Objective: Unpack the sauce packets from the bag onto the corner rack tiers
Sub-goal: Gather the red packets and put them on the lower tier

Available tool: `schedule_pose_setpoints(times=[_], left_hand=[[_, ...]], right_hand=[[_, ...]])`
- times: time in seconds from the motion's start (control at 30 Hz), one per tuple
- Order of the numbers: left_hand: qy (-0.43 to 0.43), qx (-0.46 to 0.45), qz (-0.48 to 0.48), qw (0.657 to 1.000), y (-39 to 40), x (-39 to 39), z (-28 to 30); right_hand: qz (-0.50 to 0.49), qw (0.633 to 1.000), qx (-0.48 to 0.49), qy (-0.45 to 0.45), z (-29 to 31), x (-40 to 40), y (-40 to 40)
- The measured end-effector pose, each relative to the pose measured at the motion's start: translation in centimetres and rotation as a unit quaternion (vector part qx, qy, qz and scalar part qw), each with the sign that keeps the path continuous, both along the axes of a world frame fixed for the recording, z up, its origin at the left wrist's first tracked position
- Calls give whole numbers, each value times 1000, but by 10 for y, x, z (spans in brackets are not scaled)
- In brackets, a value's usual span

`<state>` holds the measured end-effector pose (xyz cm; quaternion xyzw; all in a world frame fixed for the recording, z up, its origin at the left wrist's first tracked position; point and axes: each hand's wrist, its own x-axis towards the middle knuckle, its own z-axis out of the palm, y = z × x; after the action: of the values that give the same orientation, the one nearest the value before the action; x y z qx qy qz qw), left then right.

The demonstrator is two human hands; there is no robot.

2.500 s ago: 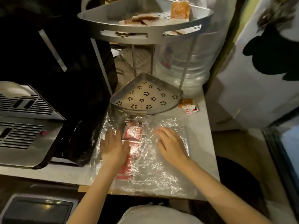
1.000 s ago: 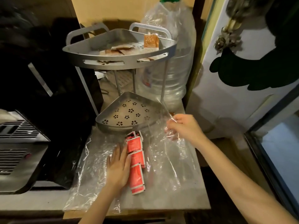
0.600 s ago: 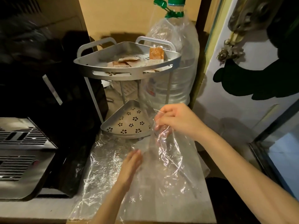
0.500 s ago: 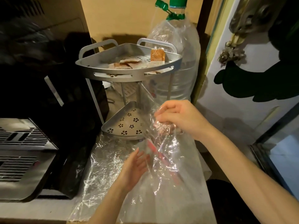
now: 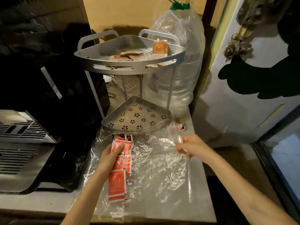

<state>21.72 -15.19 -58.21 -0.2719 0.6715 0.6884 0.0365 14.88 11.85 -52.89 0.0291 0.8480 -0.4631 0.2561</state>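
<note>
Grey surface (image 5: 199,192) by the corner rack (image 5: 129,69): my left hand (image 5: 110,157) lies open on red sauce packets (image 5: 119,171); my right hand (image 5: 193,147) pinches the clear bag (image 5: 155,159)

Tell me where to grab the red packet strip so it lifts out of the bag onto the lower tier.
Grip the strip near its far end, where the left hand already rests on it, and come from the left. It lies flat in a row pointing toward the lower tier. The right hand holds the bag edge on the other side. A near-end grip would probably let the linked packets fold.
</note>
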Motion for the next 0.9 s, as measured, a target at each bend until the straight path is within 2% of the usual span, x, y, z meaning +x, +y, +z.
schedule_pose_setpoints(times=[0.1,0.3,0.4,0.47,0.57,0.63,0.77,0.9], left_hand=[[2,-80,-18,997,6,-3,-4],[11,-233,-19,972,24,-14,-12],[-2,-295,-14,955,30,-13,-15],[17,-383,-11,924,32,-13,-19],[92,-537,-40,838,41,-18,-23],[137,-579,-86,799,50,-23,-27],[149,-592,-166,775,68,-30,-39],[61,-605,-237,758,76,-33,-49]], right_hand=[[26,999,44,-14,-28,2,2],[35,989,138,35,-60,0,-2],[78,965,241,69,-58,2,-6],[93,947,284,113,-58,-1,-8],[144,916,309,212,-58,-6,-13],[186,898,306,256,-57,-12,-22],[230,879,282,307,-61,-26,-43],[229,870,293,323,-68,-42,-59]])
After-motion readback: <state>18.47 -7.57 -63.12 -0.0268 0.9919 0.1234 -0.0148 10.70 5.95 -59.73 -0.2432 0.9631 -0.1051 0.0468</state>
